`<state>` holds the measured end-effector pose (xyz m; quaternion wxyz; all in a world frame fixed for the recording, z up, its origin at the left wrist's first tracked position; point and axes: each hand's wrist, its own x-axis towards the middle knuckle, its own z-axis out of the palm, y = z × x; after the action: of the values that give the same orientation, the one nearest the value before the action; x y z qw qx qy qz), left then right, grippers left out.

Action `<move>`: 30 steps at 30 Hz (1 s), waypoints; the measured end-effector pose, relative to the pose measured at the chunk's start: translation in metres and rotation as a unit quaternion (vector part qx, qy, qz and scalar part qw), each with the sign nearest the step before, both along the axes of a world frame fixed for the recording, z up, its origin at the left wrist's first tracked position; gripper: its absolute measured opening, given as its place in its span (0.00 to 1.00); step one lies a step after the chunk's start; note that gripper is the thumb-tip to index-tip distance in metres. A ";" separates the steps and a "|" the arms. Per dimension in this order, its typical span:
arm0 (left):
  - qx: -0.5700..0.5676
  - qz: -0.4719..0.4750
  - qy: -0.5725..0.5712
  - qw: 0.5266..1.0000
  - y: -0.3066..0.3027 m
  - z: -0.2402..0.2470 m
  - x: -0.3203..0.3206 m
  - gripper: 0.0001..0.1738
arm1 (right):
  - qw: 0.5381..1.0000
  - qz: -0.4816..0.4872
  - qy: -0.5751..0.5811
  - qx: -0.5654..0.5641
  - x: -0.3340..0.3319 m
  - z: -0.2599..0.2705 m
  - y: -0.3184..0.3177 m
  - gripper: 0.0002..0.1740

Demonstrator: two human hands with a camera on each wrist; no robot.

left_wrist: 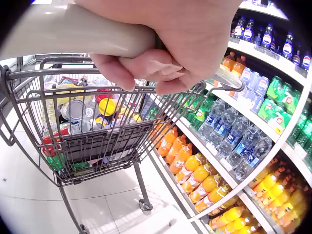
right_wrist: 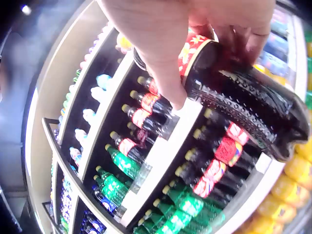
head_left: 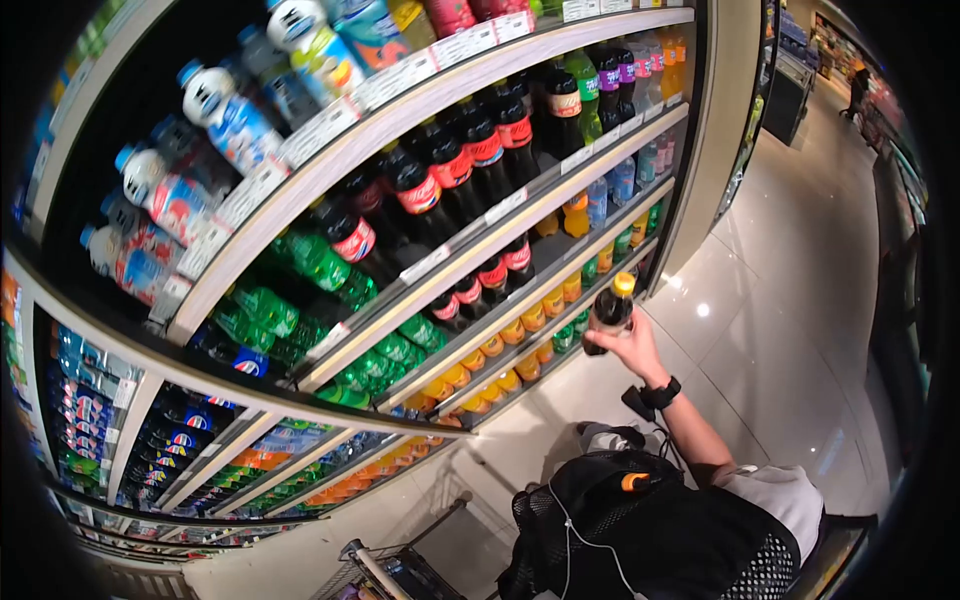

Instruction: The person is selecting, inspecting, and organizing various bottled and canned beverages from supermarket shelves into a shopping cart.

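Observation:
My right hand (head_left: 640, 350) holds a dark soda bottle (head_left: 613, 308) with a yellow cap, upright beside the shelf end. In the right wrist view, thumb and fingers of the right hand (right_wrist: 161, 53) curl round the red-and-yellow label, and the bottle's ridged dark base (right_wrist: 243, 100) points to the lower right. The left hand (left_wrist: 170, 41) grips the pale push handle (left_wrist: 73, 31) of a shopping cart, its fingertips curled under the bar. Inside the wire cart (left_wrist: 107, 146) lie several goods, among them a yellow-lidded container (left_wrist: 107, 106). The head view does not show the left hand.
Drink shelves (head_left: 470, 240) fill the left side, with cola bottles (head_left: 415, 190), green bottles (head_left: 270, 315) and orange drinks (head_left: 505, 330). Tiled floor (head_left: 770, 290) runs along the right. A black mesh bag (head_left: 640, 530) is at the person's body. Water bottles (left_wrist: 229, 131) stand right of the cart.

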<state>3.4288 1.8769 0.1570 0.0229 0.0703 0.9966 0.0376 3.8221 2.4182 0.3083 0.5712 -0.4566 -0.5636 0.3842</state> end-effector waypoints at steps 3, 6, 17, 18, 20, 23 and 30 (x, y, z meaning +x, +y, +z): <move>0.020 -0.049 0.005 0.999 0.122 0.002 0.118 0.35 | 0.984 -0.068 -0.083 0.143 0.097 0.058 0.122 0.37; 0.037 -0.080 -0.005 0.996 0.199 0.007 0.198 0.33 | 0.962 -0.095 -0.106 0.235 0.141 0.119 0.209 0.35; 0.043 -0.057 -0.024 0.997 0.280 0.028 0.306 0.27 | 0.908 -0.102 -0.213 0.345 0.151 0.185 0.368 0.40; 0.042 -0.053 -0.022 0.997 0.279 0.028 0.309 0.27 | 0.911 -0.102 -0.226 0.330 0.150 0.181 0.371 0.41; 0.039 -0.042 -0.017 0.998 0.278 0.029 0.313 0.25 | 0.911 -0.111 -0.233 0.321 0.145 0.179 0.378 0.42; 0.035 -0.023 -0.008 0.999 0.280 0.032 0.322 0.24 | 0.924 -0.125 -0.244 0.266 0.144 0.173 0.402 0.44; 0.054 0.016 0.049 0.997 0.267 0.037 0.341 0.21 | 0.907 -0.158 -0.251 0.297 0.154 0.174 0.414 0.41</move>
<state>3.7701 2.1434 0.1938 -0.0309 0.0569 0.9940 0.0885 3.9760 2.8323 0.4818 0.5730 -0.4302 -0.6972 -0.0239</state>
